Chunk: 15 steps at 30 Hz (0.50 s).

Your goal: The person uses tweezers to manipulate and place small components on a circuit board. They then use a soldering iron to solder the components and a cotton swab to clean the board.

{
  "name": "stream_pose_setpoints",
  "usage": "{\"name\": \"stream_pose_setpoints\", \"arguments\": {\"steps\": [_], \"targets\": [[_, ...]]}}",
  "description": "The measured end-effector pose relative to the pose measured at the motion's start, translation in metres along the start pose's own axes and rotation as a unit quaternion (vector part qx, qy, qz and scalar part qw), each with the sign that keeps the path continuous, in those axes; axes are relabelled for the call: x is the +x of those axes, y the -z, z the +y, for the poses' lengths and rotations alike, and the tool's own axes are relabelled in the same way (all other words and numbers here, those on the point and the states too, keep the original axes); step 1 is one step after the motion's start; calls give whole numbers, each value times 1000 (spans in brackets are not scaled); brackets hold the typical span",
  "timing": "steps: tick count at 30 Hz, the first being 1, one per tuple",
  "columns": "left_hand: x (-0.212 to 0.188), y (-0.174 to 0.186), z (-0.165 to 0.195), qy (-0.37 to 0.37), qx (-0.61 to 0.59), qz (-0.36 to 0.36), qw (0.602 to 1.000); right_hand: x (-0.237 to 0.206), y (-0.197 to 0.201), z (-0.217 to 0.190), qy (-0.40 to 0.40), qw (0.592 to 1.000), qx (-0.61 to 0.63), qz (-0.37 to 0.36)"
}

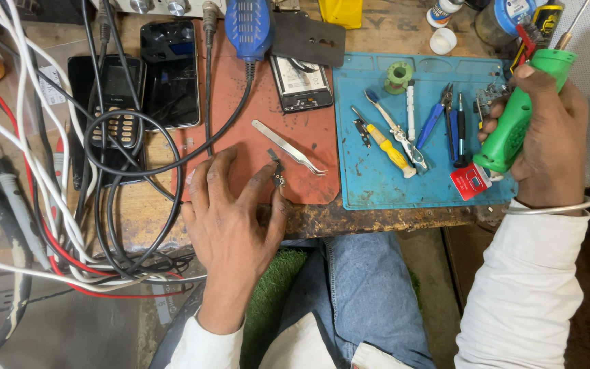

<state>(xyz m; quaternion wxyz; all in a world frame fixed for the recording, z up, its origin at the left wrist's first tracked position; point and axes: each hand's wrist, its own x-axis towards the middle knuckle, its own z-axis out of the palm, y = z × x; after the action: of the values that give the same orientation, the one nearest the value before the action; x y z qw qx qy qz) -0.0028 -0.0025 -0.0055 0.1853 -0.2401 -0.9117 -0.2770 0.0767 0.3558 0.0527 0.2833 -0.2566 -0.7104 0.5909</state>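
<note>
I am sitting at a worn wooden surface (349, 220) whose near edge is running just above my knees, and almost none of it is lying bare. The largest obstacle is the tangle of black, white and red cables (69, 205) sprawling over the left side and looping across two dark phones (138, 82). In the middle a red mat (240, 109) is reaching down to the near edge, with a blue mat (370, 184) touching its right side. The red mat is offering the most open room, around my left hand. An opened phone (300, 82) is lying at its top right, beside a blue tool (248, 24) whose cord is curving down to the left. A row of screwdrivers, cutters and a brush (411, 130) is crowding the blue mat.

My right hand (548, 143) is clenching a green handheld tool (517, 116), raised and tilted over the blue mat's right edge. My left hand (230, 212) is lying flat and released on the red mat, fingers spread, its index fingertip touching a small dark part (278, 176). Metal tweezers (288, 147) are lying just beside that part.
</note>
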Motion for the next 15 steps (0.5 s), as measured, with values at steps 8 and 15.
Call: {"name": "stream_pose_setpoints", "arguments": {"steps": [8, 15], "targets": [[0, 0, 1, 2, -3, 7, 1000, 18, 18, 37, 65, 996, 24, -63], [0, 0, 0, -1, 0, 9, 1000, 11, 11, 25, 78, 993, -56, -68]]}}
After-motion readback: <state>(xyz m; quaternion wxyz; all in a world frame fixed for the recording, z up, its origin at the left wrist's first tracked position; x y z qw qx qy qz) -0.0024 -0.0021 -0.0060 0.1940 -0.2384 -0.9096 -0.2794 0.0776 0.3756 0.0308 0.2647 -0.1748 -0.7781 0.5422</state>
